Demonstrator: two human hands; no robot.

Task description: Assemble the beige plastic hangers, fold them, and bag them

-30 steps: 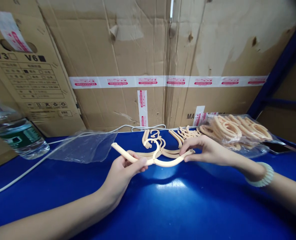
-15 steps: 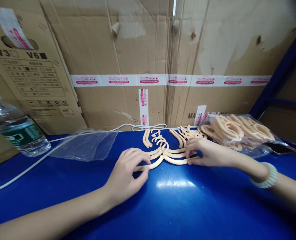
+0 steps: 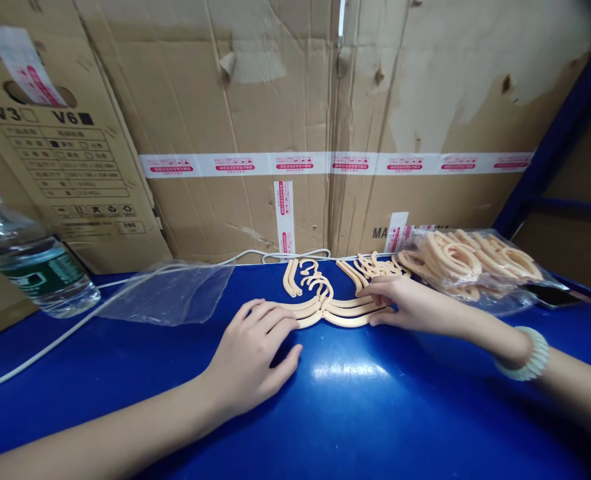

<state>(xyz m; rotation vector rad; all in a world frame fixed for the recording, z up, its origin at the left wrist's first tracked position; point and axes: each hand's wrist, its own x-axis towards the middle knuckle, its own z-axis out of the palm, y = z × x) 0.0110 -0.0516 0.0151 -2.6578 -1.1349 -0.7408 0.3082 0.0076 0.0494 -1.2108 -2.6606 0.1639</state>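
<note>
Several beige folding clothes hangers (image 3: 348, 322) lie nested on the blue tabletop (image 3: 345, 420), arms spread to both sides and hooks pointing away from me. My left hand (image 3: 258, 347) rests its fingers over the left arms, its thumb held apart on the near side. On the right, my right hand (image 3: 408, 303) spans the ends of the arms, thumb at the nearest arm and fingertips across the far ones. Behind the hooks are a folded beige piece (image 3: 291, 279) and a pile of loose beige pieces (image 3: 378, 265).
A clear bag of beige hangers (image 3: 468, 260) lies at the back right, beside a dark flat object (image 3: 555, 295). A water bottle (image 3: 40, 277), a clear plastic bag (image 3: 170, 293) and a white cable (image 3: 40, 357) are at left. Cardboard (image 3: 240, 207) walls the back.
My left thumb has come away from the nearest hanger arm, and the fingers now lie over the arms. My right hand has shifted slightly left along the arm ends.
</note>
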